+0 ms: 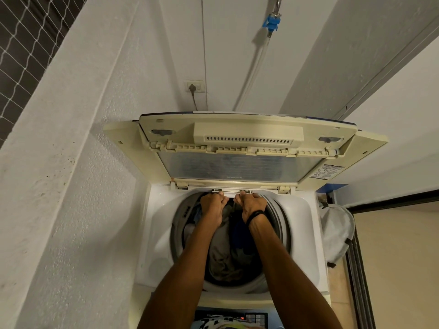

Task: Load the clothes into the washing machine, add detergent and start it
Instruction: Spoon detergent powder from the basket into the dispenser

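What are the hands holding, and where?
Left hand and right hand each curl their fingers round a white part at the rear rim of the washing machine opening, below the raised lid. What that part is cannot be told.

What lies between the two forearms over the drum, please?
In the head view, grey and dark blue clothes inside the drum lie between them.

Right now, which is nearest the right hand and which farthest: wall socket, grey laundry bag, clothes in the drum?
1. Clothes, just beneath the right hand.
2. Grey laundry bag, off to the right.
3. Wall socket, high up behind.
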Action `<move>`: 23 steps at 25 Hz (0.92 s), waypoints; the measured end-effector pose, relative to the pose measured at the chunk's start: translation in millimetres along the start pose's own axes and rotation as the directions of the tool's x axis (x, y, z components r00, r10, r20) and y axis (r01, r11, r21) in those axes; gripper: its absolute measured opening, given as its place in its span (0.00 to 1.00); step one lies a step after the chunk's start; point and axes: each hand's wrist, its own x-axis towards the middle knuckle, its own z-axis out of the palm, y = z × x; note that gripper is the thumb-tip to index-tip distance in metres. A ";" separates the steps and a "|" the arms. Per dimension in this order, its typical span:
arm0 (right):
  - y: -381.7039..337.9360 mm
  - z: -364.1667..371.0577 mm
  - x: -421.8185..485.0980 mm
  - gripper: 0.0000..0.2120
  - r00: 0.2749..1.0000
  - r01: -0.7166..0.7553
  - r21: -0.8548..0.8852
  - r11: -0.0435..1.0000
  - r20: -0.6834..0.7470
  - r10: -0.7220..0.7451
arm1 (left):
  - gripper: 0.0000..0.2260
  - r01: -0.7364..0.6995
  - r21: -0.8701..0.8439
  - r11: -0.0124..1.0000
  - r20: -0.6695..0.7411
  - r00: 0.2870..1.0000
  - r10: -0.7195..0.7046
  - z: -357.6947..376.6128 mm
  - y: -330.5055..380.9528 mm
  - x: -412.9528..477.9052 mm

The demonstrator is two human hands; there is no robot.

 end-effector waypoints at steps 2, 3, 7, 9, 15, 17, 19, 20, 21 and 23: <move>0.4 0.9 0.2 0.10 1.000 -0.005 0.026 1.000 -0.003 0.005 | 0.07 0.023 0.014 1.000 0.007 1.000 -0.023 -0.3 -1.9 4.7; 1.4 0.2 1.7 0.12 1.000 -0.009 0.042 0.999 0.002 0.009 | 0.07 0.031 0.022 0.999 0.015 0.999 -0.032 -0.6 -3.5 6.4; 0.2 -0.4 -1.0 0.18 1.000 -0.008 0.077 0.997 0.025 0.006 | 0.08 0.055 0.029 0.998 0.038 0.998 -0.056 0.7 -2.9 5.0; 0.6 -0.1 -0.6 0.18 1.000 -0.012 0.081 0.997 0.027 0.010 | 0.08 0.058 0.043 0.997 0.034 0.998 -0.059 1.2 -1.8 3.7; -3.7 0.0 -4.7 0.18 1.000 -0.008 0.020 1.000 0.021 0.008 | 0.09 0.031 0.033 0.999 -0.002 1.000 -0.031 4.7 2.6 1.3; -3.5 1.0 -1.5 0.19 1.000 -0.006 0.005 1.000 0.012 0.006 | 0.10 0.018 0.047 0.999 -0.004 1.000 -0.018 5.8 3.9 -1.6; -0.3 0.7 2.3 0.18 1.000 -0.017 0.006 1.000 0.023 0.017 | 0.09 0.010 0.068 0.998 -0.016 1.000 -0.009 5.8 4.1 -0.6; 0.2 0.5 2.8 0.14 1.000 -0.014 -0.002 1.000 0.024 0.014 | 0.08 0.008 0.074 0.997 -0.011 1.000 -0.008 5.8 4.6 -1.7; 1.2 0.1 4.3 0.10 1.000 0.000 -0.011 1.000 0.026 0.000 | 0.08 0.011 0.071 0.997 -0.002 1.000 -0.011 6.4 5.5 -3.4; 3.5 2.2 9.4 0.15 0.999 0.033 -0.058 0.998 0.021 -0.032 | 0.09 0.016 0.051 0.999 0.015 1.000 -0.017 8.7 7.1 -6.4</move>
